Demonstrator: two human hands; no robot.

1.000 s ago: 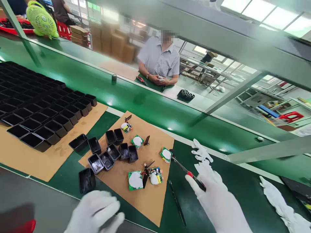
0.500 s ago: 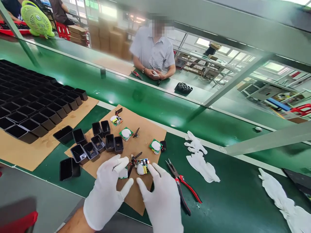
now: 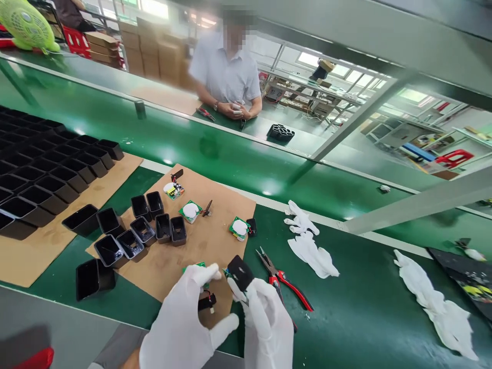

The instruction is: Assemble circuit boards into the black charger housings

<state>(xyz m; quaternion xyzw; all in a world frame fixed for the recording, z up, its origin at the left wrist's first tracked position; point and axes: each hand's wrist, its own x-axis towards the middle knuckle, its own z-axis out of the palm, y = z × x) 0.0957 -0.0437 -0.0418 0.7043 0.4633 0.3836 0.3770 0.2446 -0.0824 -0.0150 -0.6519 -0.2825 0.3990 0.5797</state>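
A green desk [image 3: 365,307] stretches across the view, carrying a brown cardboard sheet [image 3: 209,241]. Open black boxes [image 3: 163,228] cluster at the sheet's left side. The white-gloved left hand [image 3: 180,323], fingers parted and free, hangs over the sheet's near end, just beside the gloved right hand [image 3: 269,320]. Red-handled pliers [image 3: 277,275] lie partly behind the right hand, whose fingers pinch a circuit board with a flat black part [image 3: 240,274].

Couldn't make out a single word or number, tbh. No brand I could read on the pliers [image 3: 274,271] or the green fan [image 3: 26,23], nothing legible on the circuit boards [image 3: 191,210], and the cardboard boxes [image 3: 163,59] were too blurry for labels.
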